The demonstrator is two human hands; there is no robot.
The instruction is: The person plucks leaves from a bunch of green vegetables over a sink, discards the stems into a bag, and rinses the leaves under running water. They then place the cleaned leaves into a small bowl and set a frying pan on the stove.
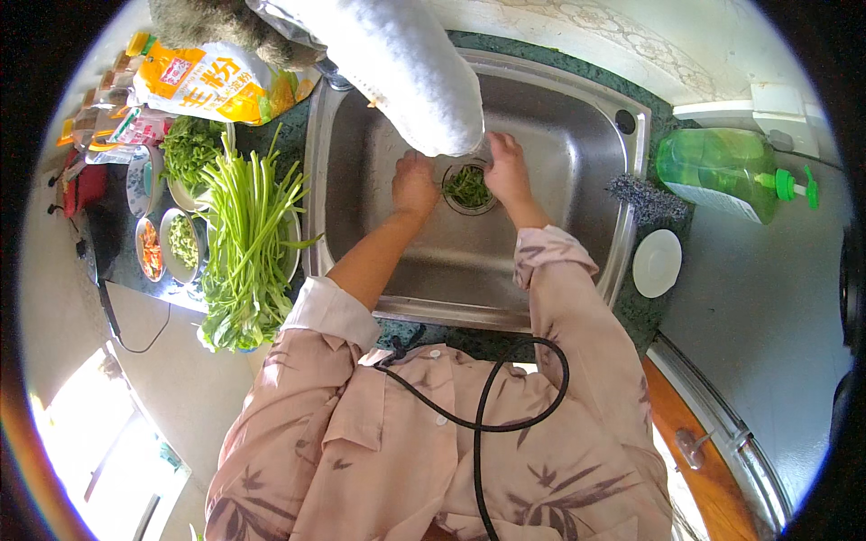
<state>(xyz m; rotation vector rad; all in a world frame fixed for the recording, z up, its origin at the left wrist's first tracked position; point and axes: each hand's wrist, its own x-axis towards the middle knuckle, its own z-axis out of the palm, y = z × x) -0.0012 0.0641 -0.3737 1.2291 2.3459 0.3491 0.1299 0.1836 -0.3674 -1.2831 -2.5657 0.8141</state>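
Both my hands are low in a stainless steel sink [433, 277], on either side of its drain. My left hand [415, 182] is left of the drain, its fingertips hidden under a white, cloth-like covering [433, 88] that hangs into the view from above. Right of the drain is my right hand [506, 169], fingers bent, partly behind the same covering. Whether either hand holds something cannot be told. Green leafy scraps [468, 186] lie in the drain basket between them. A large bunch of long-stemmed leafy greens [247, 237] rests on a plate left of the sink.
Left on the counter are a bowl of chopped greens [181, 240], a bowl of red pieces [150, 250], a bowl of leafy herbs [193, 152] and a yellow-and-white starch bag [203, 81]. To the right are a green pump bottle [717, 172], a scouring pad [646, 198] and a white dish [657, 264].
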